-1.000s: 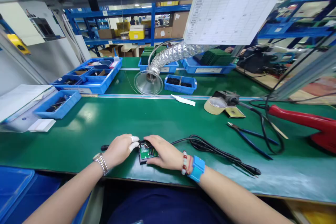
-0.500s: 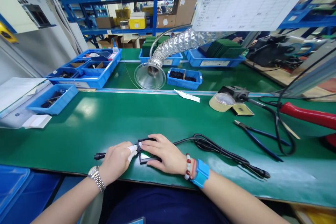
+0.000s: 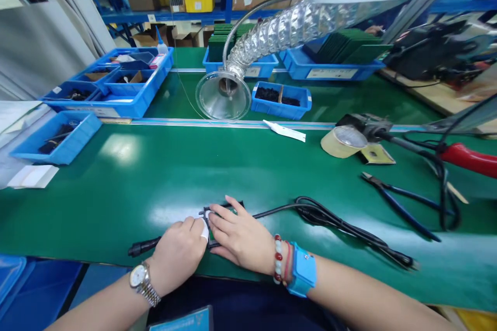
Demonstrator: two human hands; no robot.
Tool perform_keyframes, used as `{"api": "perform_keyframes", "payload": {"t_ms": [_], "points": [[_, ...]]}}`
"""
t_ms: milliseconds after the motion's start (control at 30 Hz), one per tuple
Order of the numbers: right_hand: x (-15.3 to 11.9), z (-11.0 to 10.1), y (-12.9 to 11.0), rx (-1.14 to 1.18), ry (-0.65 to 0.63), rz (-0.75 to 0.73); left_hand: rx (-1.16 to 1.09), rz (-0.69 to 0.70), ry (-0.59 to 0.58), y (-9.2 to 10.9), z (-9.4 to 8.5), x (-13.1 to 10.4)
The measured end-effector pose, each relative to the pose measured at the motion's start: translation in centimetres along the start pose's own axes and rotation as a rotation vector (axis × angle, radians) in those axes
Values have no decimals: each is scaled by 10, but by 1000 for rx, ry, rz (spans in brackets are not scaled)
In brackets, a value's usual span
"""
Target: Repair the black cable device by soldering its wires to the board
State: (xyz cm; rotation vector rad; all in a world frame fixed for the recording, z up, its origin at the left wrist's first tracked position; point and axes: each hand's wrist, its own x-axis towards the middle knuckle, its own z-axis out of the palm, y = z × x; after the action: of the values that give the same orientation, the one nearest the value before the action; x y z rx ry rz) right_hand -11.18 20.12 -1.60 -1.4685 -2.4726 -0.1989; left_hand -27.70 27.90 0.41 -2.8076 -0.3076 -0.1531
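Both hands [image 3: 209,243] press the black frame [image 3: 217,214] near the mat edge [image 3: 97,257].

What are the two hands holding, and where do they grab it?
Both the left hand and right hand press a small black module flat on the mat, covering its top.
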Motion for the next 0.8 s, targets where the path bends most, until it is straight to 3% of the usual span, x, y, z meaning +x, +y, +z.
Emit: {"api": "perform_keyframes", "payload": {"t_ms": [200, 367, 600, 800], "points": [[-10, -8, 4, 152, 22, 82, -90, -117, 97, -8, 14, -11], [-24, -16, 16, 322, 75, 240, -373, -230, 251, -17, 4, -6], [-23, -2, 20, 361, 192, 168, -344, -231, 53, 4, -9, 28], [-24, 0, 21, 358, 226, 165, -187, -191, 13, 8, -10, 26]]}}
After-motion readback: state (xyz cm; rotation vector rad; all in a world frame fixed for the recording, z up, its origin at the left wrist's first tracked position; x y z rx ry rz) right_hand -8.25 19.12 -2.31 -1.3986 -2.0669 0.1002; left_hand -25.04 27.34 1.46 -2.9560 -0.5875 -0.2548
